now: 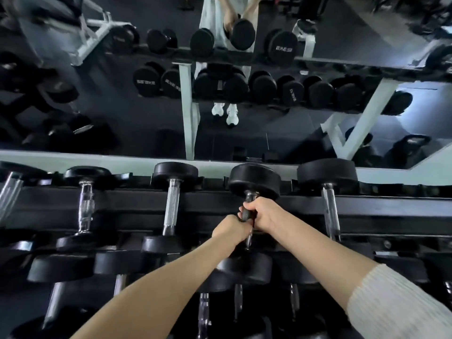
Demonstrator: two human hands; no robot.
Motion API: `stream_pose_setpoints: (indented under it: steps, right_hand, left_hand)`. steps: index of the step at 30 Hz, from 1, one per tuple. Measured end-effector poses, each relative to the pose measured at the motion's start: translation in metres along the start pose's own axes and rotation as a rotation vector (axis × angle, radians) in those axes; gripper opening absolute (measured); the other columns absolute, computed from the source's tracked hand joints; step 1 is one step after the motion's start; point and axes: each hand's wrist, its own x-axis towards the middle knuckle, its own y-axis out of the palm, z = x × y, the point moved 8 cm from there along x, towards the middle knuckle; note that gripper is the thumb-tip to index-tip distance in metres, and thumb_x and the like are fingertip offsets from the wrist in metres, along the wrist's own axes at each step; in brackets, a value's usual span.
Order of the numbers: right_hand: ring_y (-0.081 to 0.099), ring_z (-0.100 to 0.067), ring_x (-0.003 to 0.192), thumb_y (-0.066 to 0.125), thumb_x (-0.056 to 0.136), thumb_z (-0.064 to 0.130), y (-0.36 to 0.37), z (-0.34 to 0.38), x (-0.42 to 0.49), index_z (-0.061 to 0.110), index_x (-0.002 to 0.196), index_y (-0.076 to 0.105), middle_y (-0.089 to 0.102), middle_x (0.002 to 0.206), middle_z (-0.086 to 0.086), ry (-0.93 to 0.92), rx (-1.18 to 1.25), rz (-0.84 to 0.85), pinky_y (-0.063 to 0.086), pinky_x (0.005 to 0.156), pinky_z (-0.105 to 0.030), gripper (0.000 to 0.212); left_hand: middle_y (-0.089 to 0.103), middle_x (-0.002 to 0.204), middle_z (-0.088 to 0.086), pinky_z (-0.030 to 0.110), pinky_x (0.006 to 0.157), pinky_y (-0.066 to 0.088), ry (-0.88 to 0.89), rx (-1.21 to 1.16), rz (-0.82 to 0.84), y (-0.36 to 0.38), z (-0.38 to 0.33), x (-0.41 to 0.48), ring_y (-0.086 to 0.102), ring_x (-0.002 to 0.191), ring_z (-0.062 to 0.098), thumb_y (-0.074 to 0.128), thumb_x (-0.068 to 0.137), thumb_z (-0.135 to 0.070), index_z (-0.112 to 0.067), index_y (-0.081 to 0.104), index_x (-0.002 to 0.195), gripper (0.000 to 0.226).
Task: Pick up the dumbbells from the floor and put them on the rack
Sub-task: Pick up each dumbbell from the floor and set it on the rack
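Observation:
A black round-headed dumbbell (254, 179) with a metal handle lies across the top tier of the black rack (381, 209), its far head up by the mirror. Both my hands grip its handle. My right hand (263, 212) holds the upper part just below the far head. My left hand (231, 228) holds the lower part. The near head sits below my hands, partly hidden behind my left forearm. Whether the dumbbell rests fully on the rails or hangs a little above them I cannot tell.
Other dumbbells lie on the top tier to the left (172, 204) and right (329, 192). Lower tiers hold several more (61, 267). A mirror (146, 118) behind the rack reflects the rack, a person and gym equipment.

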Motion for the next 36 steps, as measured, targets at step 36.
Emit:
stream_pose_setpoints:
  steps: [36]
  right_hand:
    - [0.059,-0.024,0.097,0.059,0.089,0.005,-0.061,0.002,-0.026,-0.002,0.128,0.053,0.058,0.110,-0.010,-0.324,-0.444,-0.094,0.047,0.083,-0.031,0.040]
  left_hand:
    - [0.065,0.087,0.009,0.034,0.076,0.048,0.189,0.206,-0.033,0.000,-0.022,0.008,0.065,0.092,0.032,0.047,0.094,-0.032,-0.005,0.068,0.099,0.035]
